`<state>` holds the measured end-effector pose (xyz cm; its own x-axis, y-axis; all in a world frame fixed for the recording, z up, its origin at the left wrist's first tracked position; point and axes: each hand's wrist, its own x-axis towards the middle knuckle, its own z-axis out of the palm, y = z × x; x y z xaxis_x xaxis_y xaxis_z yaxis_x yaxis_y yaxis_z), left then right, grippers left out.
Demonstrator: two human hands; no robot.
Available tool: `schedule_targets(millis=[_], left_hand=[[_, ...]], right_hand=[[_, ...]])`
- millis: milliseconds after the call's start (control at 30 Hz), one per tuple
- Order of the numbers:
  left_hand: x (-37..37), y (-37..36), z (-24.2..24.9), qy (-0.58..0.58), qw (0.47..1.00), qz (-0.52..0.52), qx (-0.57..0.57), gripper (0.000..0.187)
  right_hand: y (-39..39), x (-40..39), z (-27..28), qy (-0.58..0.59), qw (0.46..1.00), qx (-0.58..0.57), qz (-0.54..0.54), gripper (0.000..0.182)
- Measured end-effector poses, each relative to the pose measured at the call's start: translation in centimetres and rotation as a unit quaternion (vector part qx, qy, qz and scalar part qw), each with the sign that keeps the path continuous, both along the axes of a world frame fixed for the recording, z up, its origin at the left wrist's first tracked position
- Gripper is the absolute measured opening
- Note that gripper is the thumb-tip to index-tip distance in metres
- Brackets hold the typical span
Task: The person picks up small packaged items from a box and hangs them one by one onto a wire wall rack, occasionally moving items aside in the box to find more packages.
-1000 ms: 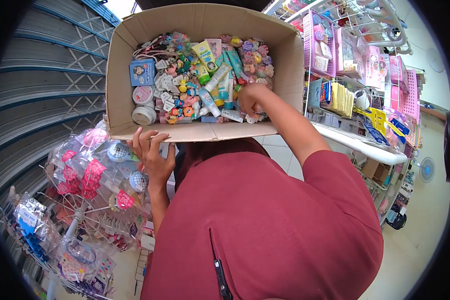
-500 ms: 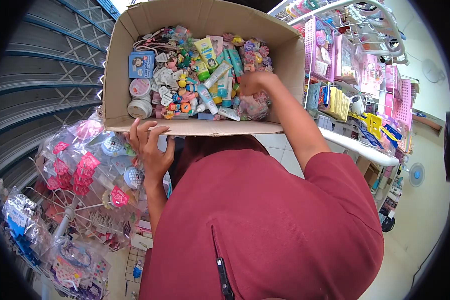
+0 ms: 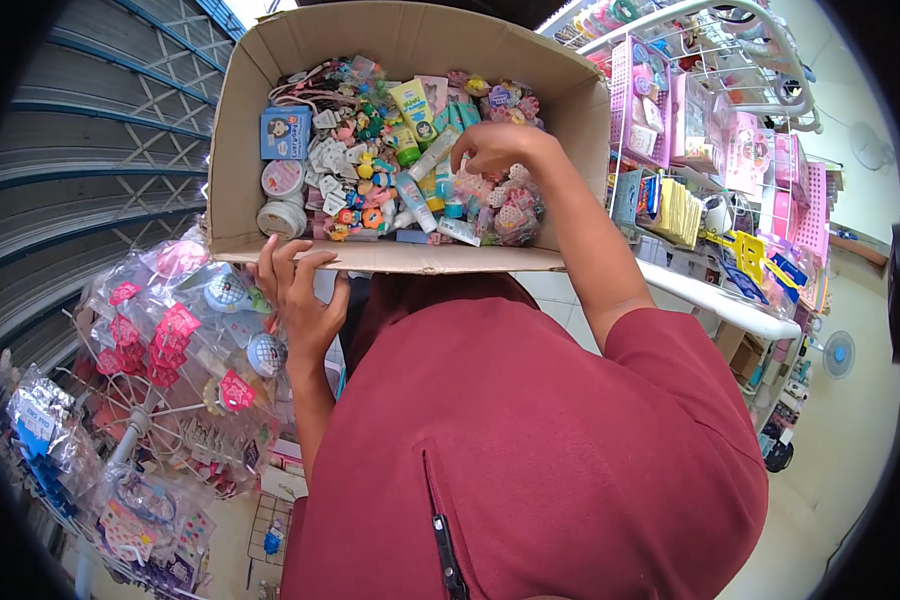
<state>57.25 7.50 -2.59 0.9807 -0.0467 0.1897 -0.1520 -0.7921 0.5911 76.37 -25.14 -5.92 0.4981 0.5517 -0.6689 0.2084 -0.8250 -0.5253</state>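
Right hand (image 3: 492, 150) over the pile, fingers curled, fingertips partly hidden; can't tell if gripping anything. It covers part of the tubes (image 3: 412, 110). Left hand (image 3: 305, 308) loosely spread, fingertips at near edge of cardboard box (image 3: 390, 258). Box is brown, open, in front of torso; mixed small trinkets (image 3: 368, 178) inside, lower layers hidden.
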Motion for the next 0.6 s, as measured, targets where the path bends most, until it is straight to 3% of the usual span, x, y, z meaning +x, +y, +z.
schedule_targets(millis=[100,167,300,367,400,433,533,600], left_hand=[[0.0,-0.1,0.3,0.003,1.000,0.002,0.001,0.028],[0.0,0.0,0.4,0.003,1.000,0.001,0.001,0.028],[-0.3,0.0,0.1,-0.001,1.000,-0.001,-0.003,0.029],[-0.2,0.0,0.1,-0.009,1.000,0.003,-0.006,0.029],[-0.3,0.0,0.2,-0.007,1.000,0.004,0.003,0.029],[-0.5,0.1,0.2,-0.003,1.000,0.004,0.013,0.029],[-0.6,0.1,0.2,0.001,1.000,0.006,0.000,0.030],[-0.6,0.0,0.3,-0.002,1.000,0.007,0.001,0.030]], right_hand=[[1.1,-0.7,1.8,-0.009,0.999,0.037,-0.017,0.034],[0.9,-0.3,0.3,0.117,0.991,-0.059,-0.013,0.037],[-0.7,-1.0,-3.7,0.148,0.978,-0.144,0.024,0.042],[-2.4,-0.2,-5.6,0.184,0.966,-0.176,-0.036,0.049],[-2.1,-0.4,-2.6,0.143,0.973,-0.135,-0.123,0.046],[-2.6,0.1,-2.5,0.142,0.973,-0.136,-0.119,0.046],[-4.6,1.6,-3.3,-0.160,0.965,-0.125,-0.164,0.033],[-5.7,2.1,-5.2,-0.159,0.974,-0.115,-0.116,0.029]])
